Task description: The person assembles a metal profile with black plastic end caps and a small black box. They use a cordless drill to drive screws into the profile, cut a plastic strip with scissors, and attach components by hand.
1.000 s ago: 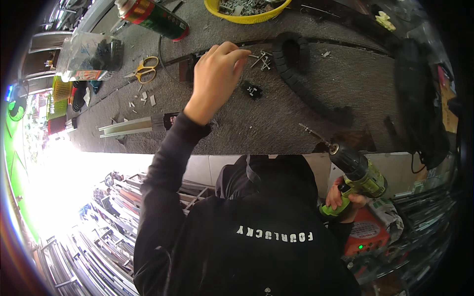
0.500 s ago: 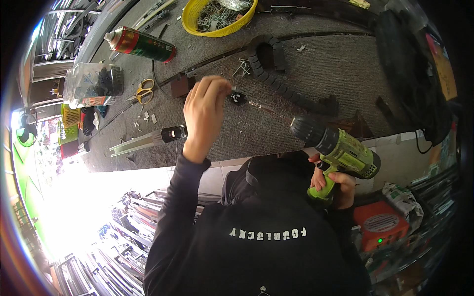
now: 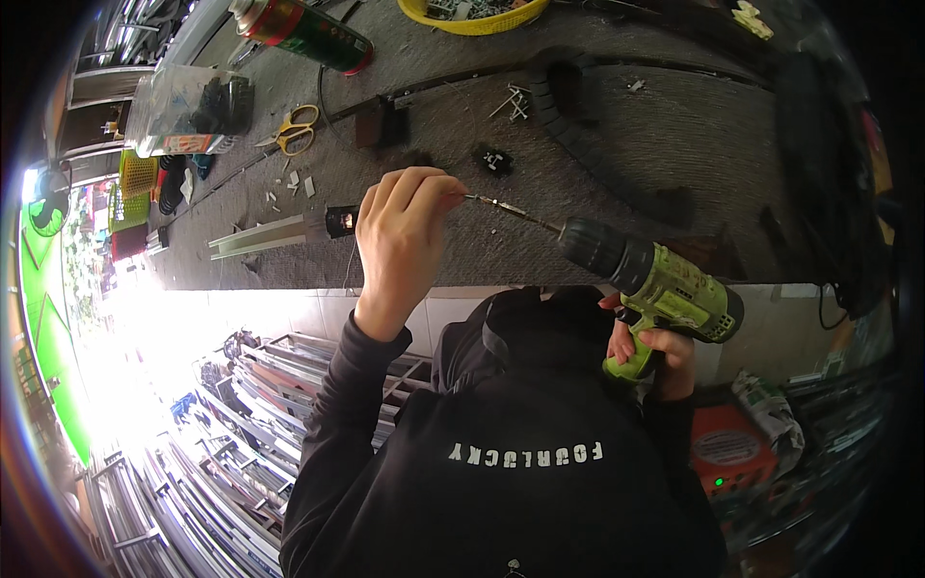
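Head view, one entry per item as I read it from my remote seat.

Left hand point(image 3: 403, 231): raised over the grey bench point(image 3: 617, 144), fingers pinched together on the tip of the bit point(image 3: 506, 209). What sits between the fingertips is hidden; I judge a small screw, held there to seat it on the bit.

Right hand point(image 3: 655, 356): clenched round the grip of the green and black drill point(image 3: 655, 279), right of centre, near the bench's near edge. The drill points left and slightly far, so its bit meets the left fingers; this pose keeps the tool level while the other hand loads it.

Bit: thin metal shaft running from the black chuck to the left fingertips, above the bench, touching nothing else.

Loose screws point(image 3: 515, 99): a small heap far of the hands, within arm's reach.

Black clip point(image 3: 493, 160): small part lying just far of the left hand.

Metal strip point(image 3: 265, 236): pale length lying left of the left hand, near the bench edge.

Scissors point(image 3: 294, 130): yellow handles, far left.

Spray can point(image 3: 303, 34): green and red, lying on its side at the far left.

Yellow bowl point(image 3: 472, 14): far edge, holding small hardware.

Clear bag point(image 3: 188, 111): far left, dark items inside.

Metal bars point(image 3: 222, 453): stacked below the bench, near left.
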Available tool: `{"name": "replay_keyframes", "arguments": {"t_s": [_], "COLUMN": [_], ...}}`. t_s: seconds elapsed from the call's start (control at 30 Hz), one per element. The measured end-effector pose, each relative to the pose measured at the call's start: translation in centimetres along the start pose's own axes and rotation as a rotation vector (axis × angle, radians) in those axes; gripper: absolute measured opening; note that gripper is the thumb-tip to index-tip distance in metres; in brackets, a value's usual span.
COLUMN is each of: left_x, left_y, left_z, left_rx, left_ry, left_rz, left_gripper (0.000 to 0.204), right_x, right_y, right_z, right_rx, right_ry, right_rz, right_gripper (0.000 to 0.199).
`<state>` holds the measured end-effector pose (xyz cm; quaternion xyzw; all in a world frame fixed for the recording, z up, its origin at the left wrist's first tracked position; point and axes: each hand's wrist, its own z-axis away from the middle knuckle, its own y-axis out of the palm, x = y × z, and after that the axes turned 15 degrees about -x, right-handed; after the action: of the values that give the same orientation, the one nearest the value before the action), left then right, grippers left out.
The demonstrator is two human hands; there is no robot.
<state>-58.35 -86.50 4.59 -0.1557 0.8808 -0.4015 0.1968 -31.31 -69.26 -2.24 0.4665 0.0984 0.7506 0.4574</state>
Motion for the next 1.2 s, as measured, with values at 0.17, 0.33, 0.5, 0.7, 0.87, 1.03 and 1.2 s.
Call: {"name": "replay_keyframes", "arguments": {"t_s": [0.17, 0.33, 0.5, 0.7, 0.87, 1.03, 1.2], "left_x": [-0.1, 0.7, 2.7, 0.9, 0.6, 0.5, -0.2], "left_y": [-0.5, -1.5, -3.5, -3.9, -1.5, -3.3, -3.9], "left_z": [0.5, 1.0, 2.1, 7.3, 10.1, 8.8, 7.5], "left_rx": [0.02, 0.025, 0.176, 0.014, -0.462, -0.544, -0.616], "left_ry": [0.046, 0.168, -0.001, -1.284, -1.894, -1.568, -1.431], "left_rz": [-0.03, -0.167, 0.045, 0.978, 1.441, 1.716, 1.582], "left_gripper": [0.012, 0.013, 0.008, 0.016, 0.034, 0.047, 0.056], "right_x": [-0.6, -1.0, -1.0, -0.8, -0.6, -0.8, -0.3], "right_y": [-0.9, -1.4, -1.4, 0.2, 3.1, 6.7, 8.9], "right_z": [-0.5, -1.1, -2.0, -3.0, -4.2, -6.1, -8.1], "right_rx": [0.065, 0.122, 0.213, 0.355, 0.239, 0.317, 0.339], "right_ry": [0.017, 0.048, 0.136, 0.106, 0.134, 0.072, 0.108], "right_rz": [-0.087, -0.063, 0.006, -0.105, 0.204, 0.212, 0.189], "right_gripper": [0.066, 0.062, 0.059, 0.053, 0.051, 0.049, 0.044]}}
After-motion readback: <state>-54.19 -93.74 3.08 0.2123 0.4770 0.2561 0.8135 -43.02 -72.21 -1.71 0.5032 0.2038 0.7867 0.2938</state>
